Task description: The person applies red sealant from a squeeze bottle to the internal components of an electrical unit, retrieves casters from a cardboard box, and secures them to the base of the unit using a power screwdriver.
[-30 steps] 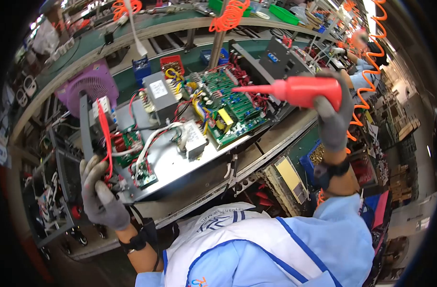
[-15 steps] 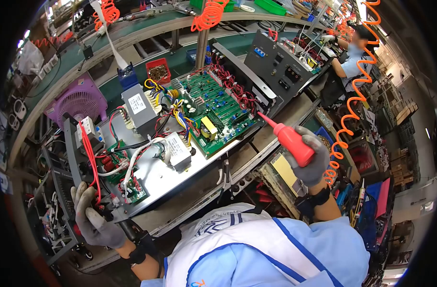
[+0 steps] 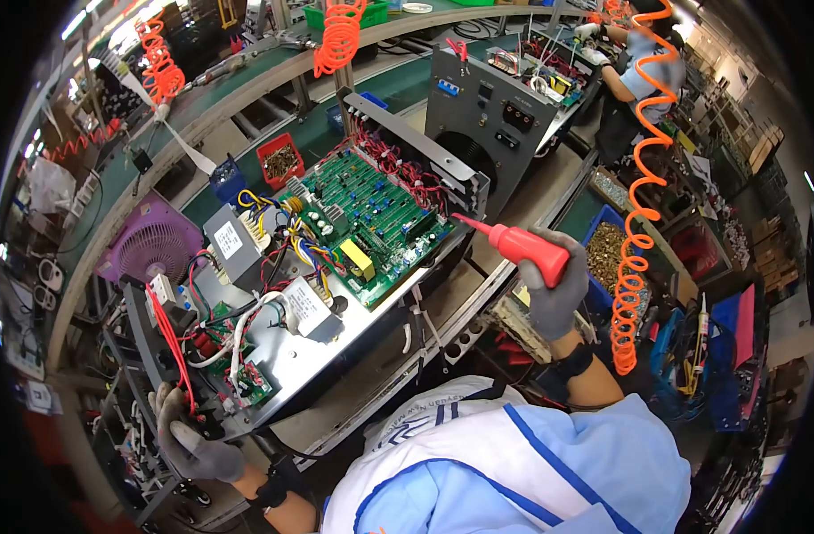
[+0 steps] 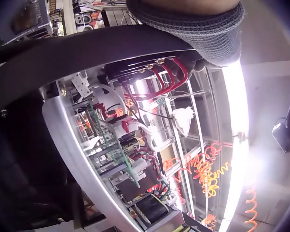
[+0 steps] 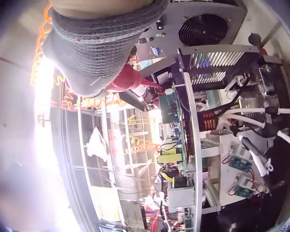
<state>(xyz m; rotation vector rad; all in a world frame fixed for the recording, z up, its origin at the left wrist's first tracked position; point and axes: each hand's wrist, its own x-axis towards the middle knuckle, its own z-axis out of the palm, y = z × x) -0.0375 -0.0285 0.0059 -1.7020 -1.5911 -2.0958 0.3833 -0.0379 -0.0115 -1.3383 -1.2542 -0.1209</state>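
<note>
A red squeeze bottle [image 3: 527, 251] is gripped by the right hand [image 3: 558, 289] in a grey glove. Its thin nozzle points up-left, with the tip beside the right edge of the green circuit board [image 3: 371, 218]; contact cannot be told. The right wrist view shows the bottle [image 5: 125, 79] beyond the gloved right hand [image 5: 94, 58], nozzle near the board's end. The gloved left hand [image 3: 193, 440] holds the dark end panel [image 3: 144, 334] of the metal chassis [image 3: 322, 360], beside red wires [image 3: 171, 343]. In the left wrist view, glove fingers curl over that panel [image 4: 101, 46].
Behind the chassis stand a red bin of screws [image 3: 280, 160], a blue bin [image 3: 224, 181] and a purple fan [image 3: 153, 242]. A grey panel unit [image 3: 487, 116] stands beyond. Orange coiled hose [image 3: 634, 249] hangs at the right, near a bin of fasteners [image 3: 607, 254]. Another person works farther back.
The red bottle has gone from above the board to its right edge, its nozzle now tilted up-left. The head view has shifted; the left hand stays at the end panel.
</note>
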